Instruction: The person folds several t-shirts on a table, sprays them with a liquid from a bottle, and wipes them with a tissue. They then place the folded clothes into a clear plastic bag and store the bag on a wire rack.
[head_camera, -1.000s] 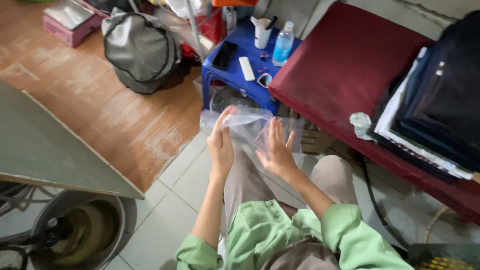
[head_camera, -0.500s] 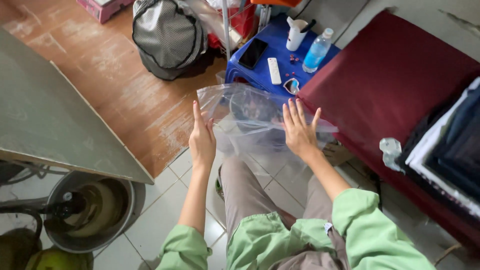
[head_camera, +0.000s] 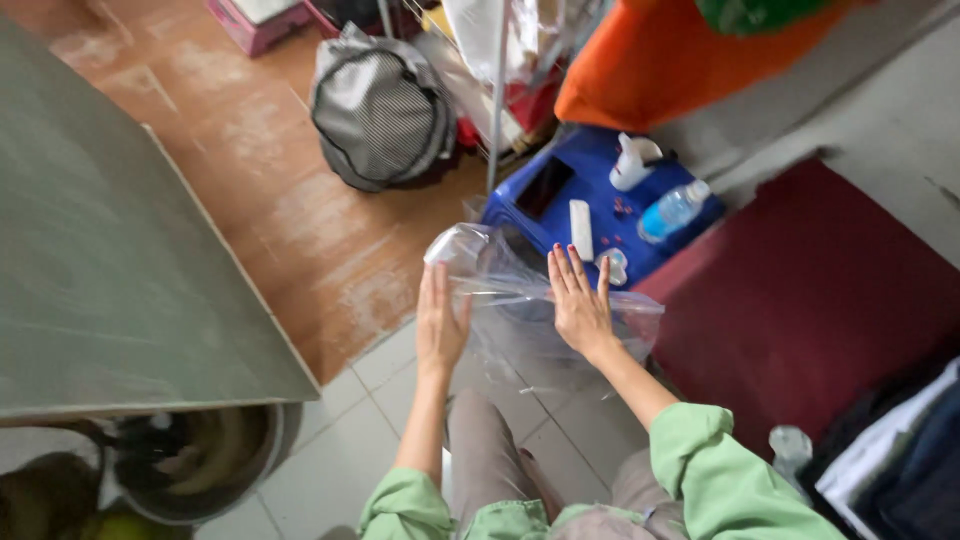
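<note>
1. Both hands have spread further apart than half a second ago, and the clear plastic bag (head_camera: 520, 300) between them is stretched wider across the lap; the view has also swung so that the blue stool sits further right.
2. The left hand (head_camera: 440, 325) is flat and open, fingers straight, its palm pressed against the bag's left side, so the film is held taut rather than pinched.
3. The right hand (head_camera: 580, 305) is likewise open with fingers fanned, lying on the bag's upper right part; it grips nothing, it only presses the film down.
4. The bag hangs over the person's knees, above the tiled floor (head_camera: 330, 460), its crumpled mouth turned up toward the stool; flat palms on both sides seem meant to smooth it or push air out.
5. Just beyond stands the blue plastic stool (head_camera: 600, 175), serving as a small bench: a dark phone (head_camera: 543, 187), a white remote (head_camera: 581, 229), a small water bottle (head_camera: 672, 211) and a white dispenser (head_camera: 633, 160) lie on it, within reach.
6. A dark red mat (head_camera: 820, 300) lies right, a striped bag (head_camera: 380, 105) behind.
</note>
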